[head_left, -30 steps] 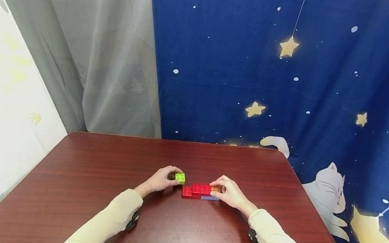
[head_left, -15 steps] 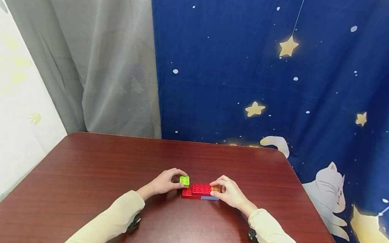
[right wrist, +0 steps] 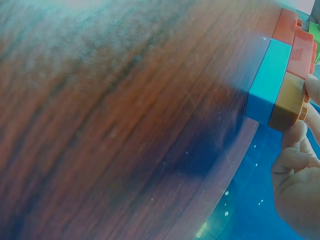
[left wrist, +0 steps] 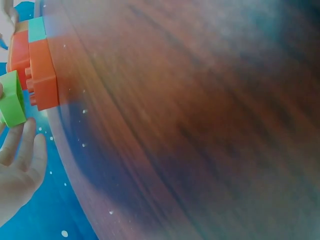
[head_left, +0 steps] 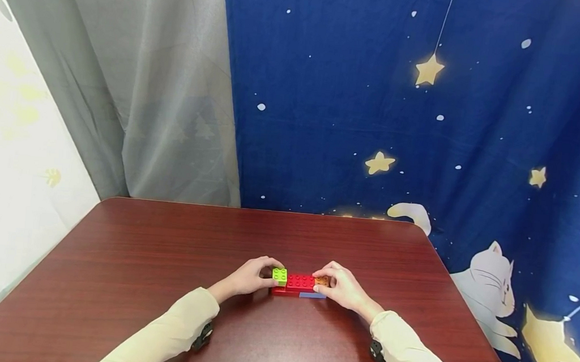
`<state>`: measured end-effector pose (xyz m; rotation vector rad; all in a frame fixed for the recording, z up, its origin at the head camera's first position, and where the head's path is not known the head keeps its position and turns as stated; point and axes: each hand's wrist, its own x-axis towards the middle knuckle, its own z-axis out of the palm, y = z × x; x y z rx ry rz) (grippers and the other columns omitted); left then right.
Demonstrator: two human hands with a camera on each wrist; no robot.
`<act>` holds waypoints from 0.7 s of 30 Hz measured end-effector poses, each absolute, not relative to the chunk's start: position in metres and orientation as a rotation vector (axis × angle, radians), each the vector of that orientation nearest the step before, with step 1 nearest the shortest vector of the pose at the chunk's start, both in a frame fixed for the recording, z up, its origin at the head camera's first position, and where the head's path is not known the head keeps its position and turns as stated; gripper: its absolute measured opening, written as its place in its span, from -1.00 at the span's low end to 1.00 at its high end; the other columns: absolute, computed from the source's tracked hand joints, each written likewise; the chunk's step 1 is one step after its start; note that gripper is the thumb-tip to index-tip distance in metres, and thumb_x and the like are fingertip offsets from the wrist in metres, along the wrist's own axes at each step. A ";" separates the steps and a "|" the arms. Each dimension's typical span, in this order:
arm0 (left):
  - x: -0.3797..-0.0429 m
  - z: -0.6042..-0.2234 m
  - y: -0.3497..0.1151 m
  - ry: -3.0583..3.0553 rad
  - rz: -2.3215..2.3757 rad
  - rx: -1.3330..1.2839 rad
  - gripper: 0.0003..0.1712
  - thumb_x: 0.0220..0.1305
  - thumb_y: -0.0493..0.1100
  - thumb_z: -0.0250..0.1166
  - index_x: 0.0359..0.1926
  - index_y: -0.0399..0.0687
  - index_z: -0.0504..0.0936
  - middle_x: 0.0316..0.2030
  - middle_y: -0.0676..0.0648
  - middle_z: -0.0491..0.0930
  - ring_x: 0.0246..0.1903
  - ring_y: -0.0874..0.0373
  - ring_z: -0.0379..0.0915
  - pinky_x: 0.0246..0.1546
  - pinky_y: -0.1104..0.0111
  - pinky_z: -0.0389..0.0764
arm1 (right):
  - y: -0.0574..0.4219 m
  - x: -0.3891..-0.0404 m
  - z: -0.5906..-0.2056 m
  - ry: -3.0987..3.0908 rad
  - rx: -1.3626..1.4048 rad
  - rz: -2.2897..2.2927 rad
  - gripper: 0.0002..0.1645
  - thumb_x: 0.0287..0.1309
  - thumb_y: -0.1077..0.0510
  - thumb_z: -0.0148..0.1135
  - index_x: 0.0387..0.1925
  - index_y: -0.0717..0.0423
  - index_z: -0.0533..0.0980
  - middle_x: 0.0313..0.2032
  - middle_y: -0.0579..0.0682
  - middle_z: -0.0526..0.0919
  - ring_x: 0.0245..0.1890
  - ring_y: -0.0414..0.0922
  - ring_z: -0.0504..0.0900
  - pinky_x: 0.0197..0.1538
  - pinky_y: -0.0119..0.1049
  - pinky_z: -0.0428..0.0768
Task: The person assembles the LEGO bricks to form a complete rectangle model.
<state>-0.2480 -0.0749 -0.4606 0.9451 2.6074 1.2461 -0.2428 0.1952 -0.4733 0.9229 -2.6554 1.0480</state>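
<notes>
My left hand (head_left: 249,277) pinches a lime-green toy building brick (head_left: 279,277) between thumb and fingers, over the left end of a low brick stack. In the left wrist view, that green brick (left wrist: 12,102) is tilted beside the exposed studs of the lower red brick (left wrist: 45,75). The stack's bottom layer is this red brick and a blue brick (right wrist: 267,80). On top sit another red brick (head_left: 301,282) and an orange brick (right wrist: 290,102). With thumb and fingertips, my right hand (head_left: 347,289) grips the orange brick at the stack's right end, partly covering it.
A dark red-brown wooden table (head_left: 188,235) with rounded far corners bears the stack. Behind it hang a grey curtain (head_left: 185,82) and a blue curtain (head_left: 327,93) with stars and a cat. A black wrist camera (head_left: 203,336) is strapped over the left sleeve.
My left hand has moved right and slightly nearer with the green brick, from beside the stack to over its left end. The right hand has stayed on the orange brick.
</notes>
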 end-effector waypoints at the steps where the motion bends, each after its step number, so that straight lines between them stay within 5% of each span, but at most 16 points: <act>1: -0.248 -0.461 -0.074 2.604 1.247 0.950 -0.64 0.04 -0.21 0.29 -0.08 -0.10 0.50 -0.24 0.02 0.45 -0.27 0.09 0.41 -0.23 0.26 0.45 | 0.195 -0.243 -0.473 -2.656 0.922 1.048 -0.68 -0.15 0.10 0.38 -0.25 0.02 0.59 -0.43 -0.21 0.44 -0.64 -0.29 0.32 -0.57 -0.44 0.34; 21: -0.245 -0.468 -0.071 2.642 1.266 0.996 -0.70 0.04 -0.19 0.30 -0.17 -0.14 0.53 -0.29 0.00 0.49 -0.35 0.07 0.44 -0.29 0.23 0.46 | 0.194 -0.242 -0.473 -2.649 0.923 1.064 -0.68 -0.14 0.10 0.37 -0.25 0.05 0.58 -0.41 -0.19 0.45 -0.63 -0.28 0.32 -0.57 -0.44 0.34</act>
